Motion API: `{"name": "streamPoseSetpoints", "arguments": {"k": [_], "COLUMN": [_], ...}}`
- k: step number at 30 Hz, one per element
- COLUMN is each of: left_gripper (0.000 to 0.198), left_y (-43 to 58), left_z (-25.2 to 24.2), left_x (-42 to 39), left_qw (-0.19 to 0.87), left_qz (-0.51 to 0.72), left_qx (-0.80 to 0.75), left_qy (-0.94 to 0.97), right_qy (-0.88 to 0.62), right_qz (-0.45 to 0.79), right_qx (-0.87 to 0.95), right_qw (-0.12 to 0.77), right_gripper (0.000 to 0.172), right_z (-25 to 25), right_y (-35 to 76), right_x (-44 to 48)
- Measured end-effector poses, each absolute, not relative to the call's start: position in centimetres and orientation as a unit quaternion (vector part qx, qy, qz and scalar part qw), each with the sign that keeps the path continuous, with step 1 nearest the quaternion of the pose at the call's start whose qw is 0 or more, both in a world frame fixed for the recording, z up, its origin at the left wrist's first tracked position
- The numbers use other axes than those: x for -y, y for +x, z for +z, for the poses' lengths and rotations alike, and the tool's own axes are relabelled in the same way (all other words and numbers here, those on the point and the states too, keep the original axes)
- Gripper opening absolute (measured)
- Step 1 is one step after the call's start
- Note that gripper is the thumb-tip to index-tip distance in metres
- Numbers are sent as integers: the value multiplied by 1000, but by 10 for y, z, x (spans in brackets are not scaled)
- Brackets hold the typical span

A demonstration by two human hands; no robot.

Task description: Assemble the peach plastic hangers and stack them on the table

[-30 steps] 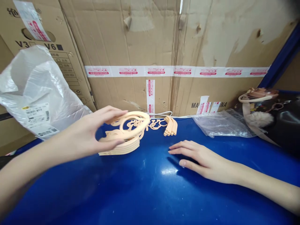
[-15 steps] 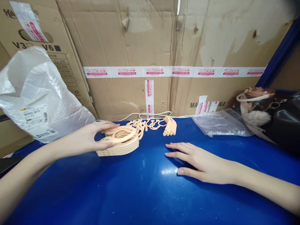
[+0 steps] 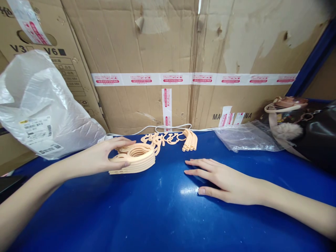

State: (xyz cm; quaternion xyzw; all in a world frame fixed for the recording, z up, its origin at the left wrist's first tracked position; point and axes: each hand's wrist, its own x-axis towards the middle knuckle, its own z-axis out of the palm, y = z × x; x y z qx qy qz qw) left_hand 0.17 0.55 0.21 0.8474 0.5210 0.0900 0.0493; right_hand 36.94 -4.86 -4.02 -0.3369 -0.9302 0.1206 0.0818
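Top piece [image 3: 138,151] now down on peach stack [image 3: 136,163], mid-left on surface [image 3: 157,217]; left hand [image 3: 103,158] pinches its near edge, right hand [image 3: 224,180] flat, spread, empty. Risk: layers look misaligned, a sideways nudge could topple them.

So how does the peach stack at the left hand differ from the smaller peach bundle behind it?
The peach stack is flat ring-shaped pieces piled up; the peach bundle is narrow curved strips. The left hand grips the stack; nothing touches the bundle. The bundle lies nearer the cardboard box. Both share one colour and lie on the blue table.
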Motion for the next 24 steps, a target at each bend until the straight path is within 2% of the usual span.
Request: {"name": "streamPoseSetpoints", "arguments": {"k": [5, 9, 14, 24], "left_gripper": [66, 73, 53, 42], "left_y": [3, 1, -10, -25], "left_z": [3, 4, 10, 11], "left_x": [-3, -4, -8, -15], "left_qw": [54, 80, 99, 102], "left_qz": [96, 98, 164, 130], "left_qx": [-519, -526, -527, -544], "left_qy": [848, 841, 828, 823], "right_qy": [-332, -337, -341, -335], "right_qz": [124, 122, 109, 114], "right_qx": [931, 930, 931, 932], "right_qw": [88, 81, 67, 84], "right_gripper": [51, 51, 52, 50], "right_z": [-40, -40, -41, -44], "right_y": [370, 369, 368, 368], "right_x": [48, 48, 49, 49]}}
